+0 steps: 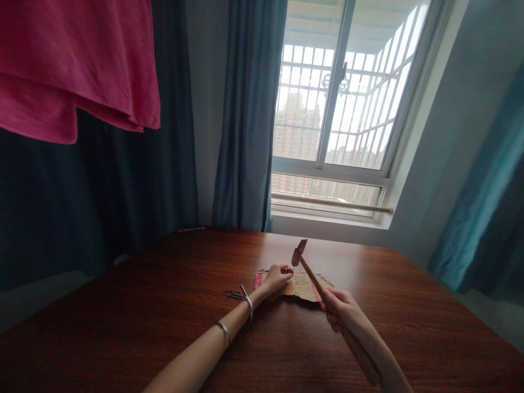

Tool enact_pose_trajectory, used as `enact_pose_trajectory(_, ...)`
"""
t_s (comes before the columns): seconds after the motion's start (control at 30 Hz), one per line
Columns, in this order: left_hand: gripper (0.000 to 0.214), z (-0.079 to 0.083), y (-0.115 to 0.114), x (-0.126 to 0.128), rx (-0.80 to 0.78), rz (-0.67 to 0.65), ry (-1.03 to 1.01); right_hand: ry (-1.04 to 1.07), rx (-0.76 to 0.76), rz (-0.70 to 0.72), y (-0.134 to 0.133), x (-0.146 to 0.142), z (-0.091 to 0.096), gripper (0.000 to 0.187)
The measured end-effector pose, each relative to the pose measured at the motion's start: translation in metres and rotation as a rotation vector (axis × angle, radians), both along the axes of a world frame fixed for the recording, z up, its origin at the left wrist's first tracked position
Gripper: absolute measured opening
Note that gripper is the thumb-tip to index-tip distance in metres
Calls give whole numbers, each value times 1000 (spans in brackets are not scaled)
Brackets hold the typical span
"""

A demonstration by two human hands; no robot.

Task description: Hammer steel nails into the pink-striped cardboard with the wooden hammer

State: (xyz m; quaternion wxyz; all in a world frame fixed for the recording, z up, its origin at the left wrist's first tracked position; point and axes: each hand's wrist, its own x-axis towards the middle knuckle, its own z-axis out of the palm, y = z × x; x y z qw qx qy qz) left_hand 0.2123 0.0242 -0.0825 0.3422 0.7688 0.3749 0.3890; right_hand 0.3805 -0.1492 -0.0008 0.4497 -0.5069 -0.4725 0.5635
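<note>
"Wooden-handled hammer (311,273) clasped by the right hand (339,308), head raised near the holed sheet (305,285)."

"Left hand (277,279)?"

"Curled on the sheet's left part, perhaps pinching something; too small to tell."

"Risk?"

"Poor aim could strike that hand. Thin rods (236,295) lie left of the sheet."

On the table (164,305), a sheet (305,286) lay under the left hand (277,279) and reached rightward toward the right hand (339,307), with metal rods (235,295) just left of the left wrist. The hammer (312,276) extended forward from the right hand, over the sheet. Beyond both hands, behind the table, was the window (303,109).
</note>
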Motion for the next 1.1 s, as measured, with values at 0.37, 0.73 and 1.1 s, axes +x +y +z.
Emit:
enact_pose_trajectory(0.37, 17, -3, 3, -2, 42, 11, 38, -61, 28, 4, -3, -1, 0, 42)
enact_pose_trajectory(0.73, 16, 2, -1, -1, 30, 13, 19, -57, 23, 8, 1, -1, -2, 42)
enact_pose_trajectory(1.1, 13, 7, -4, 0, 3, 25, 9, -88, 66, 0, 0, 0, -5, 41)
